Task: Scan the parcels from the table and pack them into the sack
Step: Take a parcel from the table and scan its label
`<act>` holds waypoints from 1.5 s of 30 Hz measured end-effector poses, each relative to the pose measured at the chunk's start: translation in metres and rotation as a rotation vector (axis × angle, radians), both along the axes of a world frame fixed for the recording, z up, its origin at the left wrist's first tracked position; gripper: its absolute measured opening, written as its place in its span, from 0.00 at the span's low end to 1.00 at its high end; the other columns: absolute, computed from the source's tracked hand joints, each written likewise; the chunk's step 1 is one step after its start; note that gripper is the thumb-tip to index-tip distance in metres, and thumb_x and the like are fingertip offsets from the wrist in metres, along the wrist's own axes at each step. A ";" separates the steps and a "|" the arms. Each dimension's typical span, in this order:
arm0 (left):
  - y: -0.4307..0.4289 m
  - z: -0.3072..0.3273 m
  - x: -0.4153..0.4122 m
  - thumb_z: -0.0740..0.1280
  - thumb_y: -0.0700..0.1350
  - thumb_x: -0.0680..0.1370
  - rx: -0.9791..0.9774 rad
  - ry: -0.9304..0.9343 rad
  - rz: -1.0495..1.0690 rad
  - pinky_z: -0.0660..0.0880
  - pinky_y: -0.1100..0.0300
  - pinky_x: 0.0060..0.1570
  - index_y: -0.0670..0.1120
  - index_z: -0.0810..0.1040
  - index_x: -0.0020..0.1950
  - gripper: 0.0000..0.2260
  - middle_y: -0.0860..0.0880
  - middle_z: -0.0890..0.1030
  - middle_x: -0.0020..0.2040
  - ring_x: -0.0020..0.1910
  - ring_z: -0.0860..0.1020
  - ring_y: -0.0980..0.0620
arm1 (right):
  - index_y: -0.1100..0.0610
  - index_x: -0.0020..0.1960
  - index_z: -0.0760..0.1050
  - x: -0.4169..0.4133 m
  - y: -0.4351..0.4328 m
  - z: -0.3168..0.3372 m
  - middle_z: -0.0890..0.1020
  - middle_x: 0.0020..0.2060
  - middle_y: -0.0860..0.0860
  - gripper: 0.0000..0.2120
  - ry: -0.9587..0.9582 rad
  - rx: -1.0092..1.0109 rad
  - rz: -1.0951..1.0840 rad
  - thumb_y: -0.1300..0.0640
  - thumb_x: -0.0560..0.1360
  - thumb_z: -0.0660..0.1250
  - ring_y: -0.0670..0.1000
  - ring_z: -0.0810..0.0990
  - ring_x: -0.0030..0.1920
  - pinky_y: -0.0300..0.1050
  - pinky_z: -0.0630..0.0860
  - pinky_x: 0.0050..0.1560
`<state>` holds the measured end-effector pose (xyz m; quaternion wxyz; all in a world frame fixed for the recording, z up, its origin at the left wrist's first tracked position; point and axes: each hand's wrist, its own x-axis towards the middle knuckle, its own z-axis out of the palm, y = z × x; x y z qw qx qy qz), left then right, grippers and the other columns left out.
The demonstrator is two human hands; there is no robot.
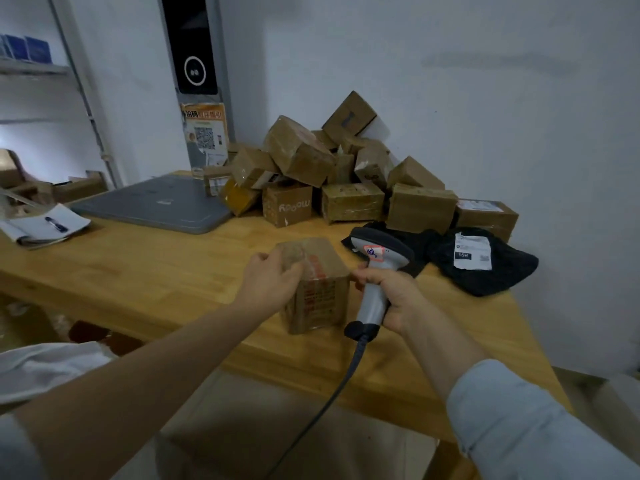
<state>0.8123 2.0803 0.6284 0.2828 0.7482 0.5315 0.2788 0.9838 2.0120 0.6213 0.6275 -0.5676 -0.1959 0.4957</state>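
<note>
A small taped cardboard parcel (320, 292) with red printing stands on the wooden table (145, 271) near its front edge. My left hand (273, 278) grips its top left corner. My right hand (391, 294) holds the grey handle of a corded barcode scanner (377, 268), whose dark head sits just right of the parcel and points away from me. Behind, a heap of several brown parcels (346, 174) is piled against the wall. Two black soft bags (481, 261) lie in front of the heap, one with a white label.
A grey flat scale or pad (156, 206) lies at the table's back left. A notebook with a pen (45, 225) rests at the left edge. A pole with a screen and a QR poster (204, 133) stands behind. The scanner cable (329, 403) hangs off the front edge.
</note>
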 end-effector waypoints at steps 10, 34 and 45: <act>0.001 0.037 -0.003 0.65 0.67 0.72 -0.003 0.460 -0.026 0.74 0.56 0.47 0.48 0.74 0.60 0.27 0.49 0.77 0.48 0.47 0.75 0.50 | 0.61 0.50 0.79 -0.033 0.007 -0.006 0.84 0.46 0.60 0.13 0.044 0.080 0.160 0.70 0.66 0.70 0.57 0.83 0.43 0.49 0.80 0.40; 0.020 0.035 -0.110 0.68 0.50 0.74 -0.477 -0.206 0.195 0.66 0.50 0.60 0.43 0.76 0.60 0.17 0.41 0.75 0.63 0.62 0.71 0.42 | 0.63 0.53 0.77 -0.053 0.000 -0.009 0.80 0.41 0.57 0.12 0.010 0.085 0.103 0.65 0.70 0.73 0.53 0.79 0.41 0.47 0.78 0.36; 0.044 0.019 -0.095 0.64 0.36 0.77 0.034 0.313 0.057 0.72 0.59 0.47 0.52 0.68 0.73 0.26 0.44 0.70 0.70 0.61 0.73 0.44 | 0.59 0.51 0.78 -0.045 0.010 -0.012 0.80 0.42 0.54 0.12 -0.073 0.043 0.026 0.63 0.69 0.74 0.51 0.77 0.42 0.45 0.75 0.37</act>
